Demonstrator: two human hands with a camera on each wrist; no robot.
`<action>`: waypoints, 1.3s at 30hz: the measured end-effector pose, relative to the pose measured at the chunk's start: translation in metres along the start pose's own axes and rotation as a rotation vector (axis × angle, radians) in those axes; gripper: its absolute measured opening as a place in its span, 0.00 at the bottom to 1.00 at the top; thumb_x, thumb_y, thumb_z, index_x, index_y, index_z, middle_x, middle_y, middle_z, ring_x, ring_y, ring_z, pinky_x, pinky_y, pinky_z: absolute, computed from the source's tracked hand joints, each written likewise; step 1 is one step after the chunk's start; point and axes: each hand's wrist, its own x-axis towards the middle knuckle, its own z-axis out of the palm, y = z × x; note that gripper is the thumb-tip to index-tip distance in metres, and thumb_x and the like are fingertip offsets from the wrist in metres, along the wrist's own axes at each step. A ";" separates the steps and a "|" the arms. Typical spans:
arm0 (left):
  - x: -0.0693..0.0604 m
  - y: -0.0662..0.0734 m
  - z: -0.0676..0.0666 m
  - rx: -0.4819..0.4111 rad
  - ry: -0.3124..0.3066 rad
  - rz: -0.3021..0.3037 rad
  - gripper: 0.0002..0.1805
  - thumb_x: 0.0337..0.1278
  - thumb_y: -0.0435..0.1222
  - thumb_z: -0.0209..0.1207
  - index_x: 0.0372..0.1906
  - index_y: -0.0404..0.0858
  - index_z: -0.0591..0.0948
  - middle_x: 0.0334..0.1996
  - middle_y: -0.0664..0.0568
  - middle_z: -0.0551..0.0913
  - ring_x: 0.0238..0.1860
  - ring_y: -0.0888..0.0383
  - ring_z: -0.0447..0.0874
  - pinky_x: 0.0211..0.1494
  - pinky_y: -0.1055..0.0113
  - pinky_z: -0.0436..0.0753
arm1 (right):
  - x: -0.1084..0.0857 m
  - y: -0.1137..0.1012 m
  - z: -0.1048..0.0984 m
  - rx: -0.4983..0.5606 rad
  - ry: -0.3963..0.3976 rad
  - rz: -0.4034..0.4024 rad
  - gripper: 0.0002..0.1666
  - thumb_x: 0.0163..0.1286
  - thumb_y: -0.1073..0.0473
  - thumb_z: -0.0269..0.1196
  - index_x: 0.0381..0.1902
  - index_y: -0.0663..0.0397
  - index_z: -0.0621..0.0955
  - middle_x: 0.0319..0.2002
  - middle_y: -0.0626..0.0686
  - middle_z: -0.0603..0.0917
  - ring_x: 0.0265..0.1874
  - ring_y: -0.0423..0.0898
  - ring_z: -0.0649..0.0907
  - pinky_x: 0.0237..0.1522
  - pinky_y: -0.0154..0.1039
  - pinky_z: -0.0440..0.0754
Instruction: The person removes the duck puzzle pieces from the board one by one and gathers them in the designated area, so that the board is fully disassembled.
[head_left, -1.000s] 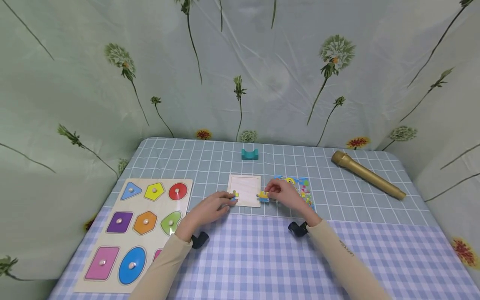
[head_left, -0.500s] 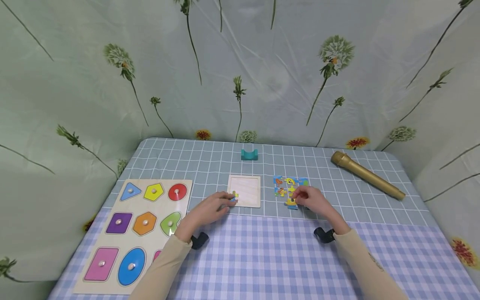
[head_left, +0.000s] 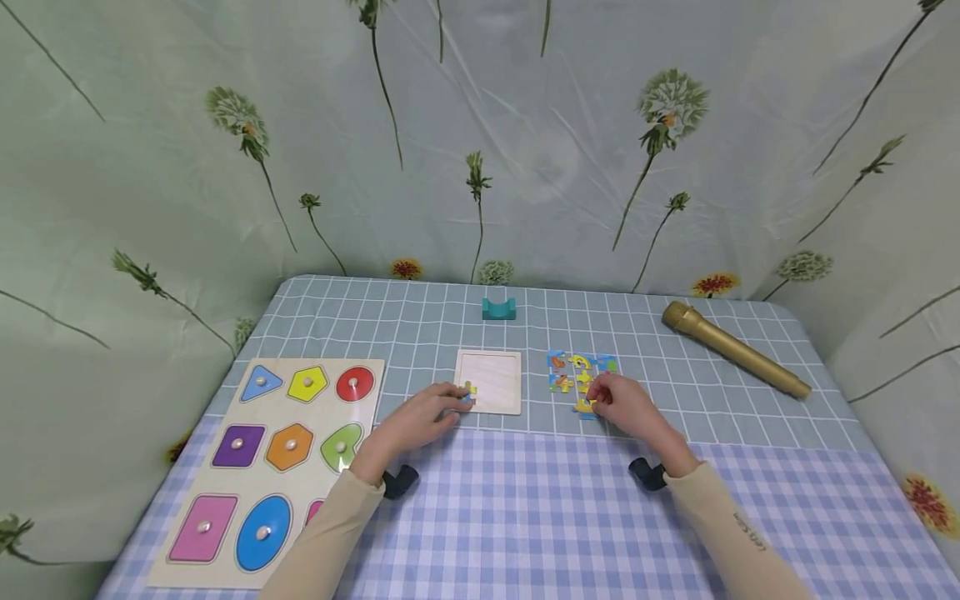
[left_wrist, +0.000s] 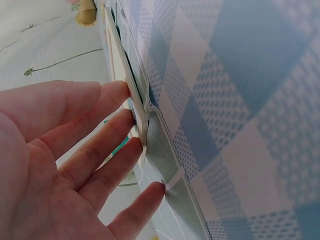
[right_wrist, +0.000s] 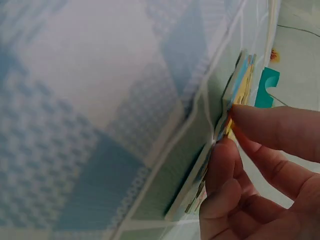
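Note:
A small square wooden puzzle tray (head_left: 498, 377) lies at the middle of the table, with one puzzle piece (head_left: 471, 388) in its near left corner. My left hand (head_left: 423, 417) rests its fingertips on that corner; its fingers are extended in the left wrist view. To the right of the tray, my right hand (head_left: 628, 407) pinches a yellow and blue puzzle piece (head_left: 582, 408) between thumb and fingers, at the near edge of a group of colourful puzzle pieces (head_left: 558, 362). In the right wrist view the fingertips (right_wrist: 239, 111) partly hide the pinched piece.
A wooden board with knobbed shapes (head_left: 283, 492) lies at the left, partly under the left forearm. A teal curved block (head_left: 498, 309) stands behind the tray. At the back right lies a gold microphone-shaped object (head_left: 735, 350). A flowered cloth hangs behind the table.
My right hand has moved right, from the tray's right edge to the group of puzzle pieces, with the yellow and blue piece. My left hand has stayed at the tray corner.

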 end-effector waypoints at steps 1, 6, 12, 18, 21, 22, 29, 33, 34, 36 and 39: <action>0.000 0.000 0.000 0.000 0.002 0.000 0.15 0.63 0.29 0.55 0.53 0.32 0.82 0.58 0.41 0.75 0.61 0.42 0.70 0.61 0.50 0.69 | 0.000 -0.001 0.000 -0.020 0.003 -0.007 0.07 0.55 0.74 0.64 0.28 0.59 0.78 0.25 0.50 0.74 0.26 0.45 0.72 0.29 0.39 0.71; 0.001 0.003 0.000 0.003 0.018 0.004 0.14 0.64 0.30 0.55 0.52 0.32 0.82 0.57 0.41 0.75 0.59 0.43 0.71 0.60 0.51 0.71 | 0.002 -0.008 0.001 -0.029 0.047 -0.062 0.07 0.54 0.74 0.64 0.27 0.59 0.78 0.24 0.49 0.75 0.25 0.44 0.72 0.29 0.38 0.71; 0.000 0.003 0.001 -0.002 0.034 0.013 0.14 0.64 0.29 0.55 0.51 0.32 0.83 0.56 0.41 0.75 0.58 0.45 0.72 0.59 0.52 0.72 | 0.016 -0.039 0.012 0.148 0.041 -0.229 0.07 0.57 0.76 0.61 0.34 0.66 0.80 0.28 0.54 0.80 0.28 0.44 0.76 0.32 0.36 0.76; -0.002 0.003 0.001 -0.031 0.043 -0.003 0.13 0.64 0.29 0.54 0.50 0.34 0.84 0.55 0.43 0.75 0.57 0.48 0.73 0.59 0.53 0.72 | 0.036 -0.086 0.041 0.177 -0.074 -0.294 0.11 0.61 0.73 0.61 0.43 0.67 0.80 0.34 0.54 0.79 0.33 0.47 0.78 0.38 0.37 0.77; -0.004 0.001 -0.001 -0.017 0.055 0.018 0.13 0.63 0.29 0.54 0.49 0.34 0.84 0.55 0.44 0.75 0.58 0.47 0.73 0.60 0.53 0.71 | 0.045 -0.101 0.055 0.124 -0.115 -0.304 0.17 0.61 0.72 0.60 0.49 0.66 0.79 0.35 0.54 0.77 0.34 0.47 0.76 0.38 0.38 0.75; -0.005 0.000 -0.002 -0.005 0.057 0.026 0.12 0.63 0.29 0.55 0.48 0.35 0.84 0.55 0.44 0.75 0.58 0.47 0.72 0.60 0.53 0.71 | 0.047 -0.105 0.059 0.094 -0.123 -0.305 0.19 0.61 0.71 0.60 0.51 0.66 0.79 0.35 0.53 0.75 0.33 0.47 0.75 0.38 0.38 0.74; -0.018 -0.011 -0.007 0.109 0.008 0.068 0.15 0.63 0.32 0.56 0.53 0.38 0.83 0.61 0.42 0.73 0.64 0.41 0.66 0.63 0.45 0.66 | 0.055 -0.116 0.074 -0.032 -0.132 -0.326 0.22 0.61 0.69 0.60 0.55 0.63 0.79 0.38 0.56 0.74 0.33 0.47 0.72 0.37 0.42 0.73; -0.021 -0.012 -0.009 0.105 -0.027 0.065 0.16 0.63 0.33 0.56 0.55 0.38 0.82 0.63 0.41 0.72 0.66 0.38 0.63 0.63 0.41 0.64 | 0.056 -0.117 0.076 -0.026 -0.134 -0.312 0.20 0.62 0.68 0.61 0.53 0.62 0.80 0.40 0.56 0.74 0.35 0.48 0.73 0.39 0.44 0.74; -0.021 -0.012 -0.009 0.096 -0.032 0.058 0.17 0.64 0.34 0.56 0.55 0.38 0.82 0.63 0.42 0.72 0.66 0.38 0.63 0.63 0.41 0.64 | 0.057 -0.117 0.076 -0.016 -0.136 -0.306 0.19 0.62 0.68 0.61 0.53 0.62 0.80 0.39 0.56 0.74 0.35 0.48 0.73 0.39 0.43 0.74; -0.021 -0.012 -0.009 0.096 -0.034 0.054 0.16 0.64 0.34 0.55 0.55 0.38 0.82 0.63 0.42 0.72 0.66 0.38 0.63 0.63 0.41 0.64 | 0.057 -0.118 0.077 0.015 -0.130 -0.298 0.18 0.61 0.69 0.60 0.51 0.63 0.80 0.38 0.54 0.74 0.34 0.47 0.73 0.39 0.42 0.74; -0.020 -0.012 -0.009 0.088 -0.033 0.042 0.16 0.64 0.34 0.55 0.55 0.38 0.83 0.63 0.43 0.72 0.66 0.39 0.63 0.63 0.41 0.64 | 0.059 -0.118 0.078 0.091 -0.116 -0.293 0.15 0.61 0.70 0.59 0.47 0.63 0.80 0.34 0.53 0.76 0.33 0.45 0.74 0.37 0.38 0.74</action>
